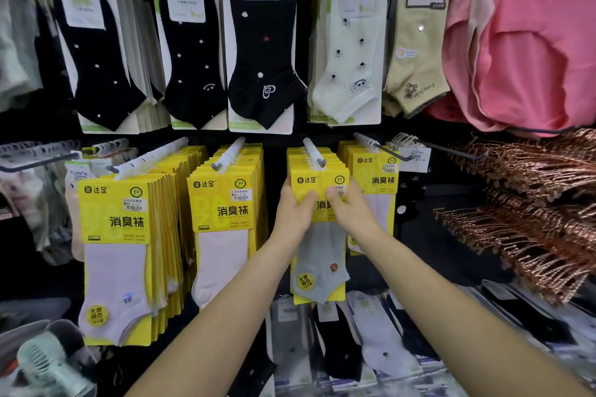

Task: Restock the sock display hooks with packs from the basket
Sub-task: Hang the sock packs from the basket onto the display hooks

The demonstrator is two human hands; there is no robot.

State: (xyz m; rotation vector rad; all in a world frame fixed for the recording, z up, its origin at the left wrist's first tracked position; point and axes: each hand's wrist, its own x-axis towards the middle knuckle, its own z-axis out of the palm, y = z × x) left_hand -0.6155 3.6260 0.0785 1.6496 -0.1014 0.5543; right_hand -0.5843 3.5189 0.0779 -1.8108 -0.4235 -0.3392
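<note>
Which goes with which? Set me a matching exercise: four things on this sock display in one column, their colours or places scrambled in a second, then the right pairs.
Things
1. sock pack in both hands
2. front pack on the far-left yellow hook
3. hearts sock, top row
4. hangers

Descriptions
A. copper-coloured, stacked at right
B. black, white heart outline near the toe
C. grey sock on yellow card
D. pale sock on yellow card

Pairs: 1-C, 2-D, 3-B, 4-A

The left hand and right hand each have a grip on the card.
</note>
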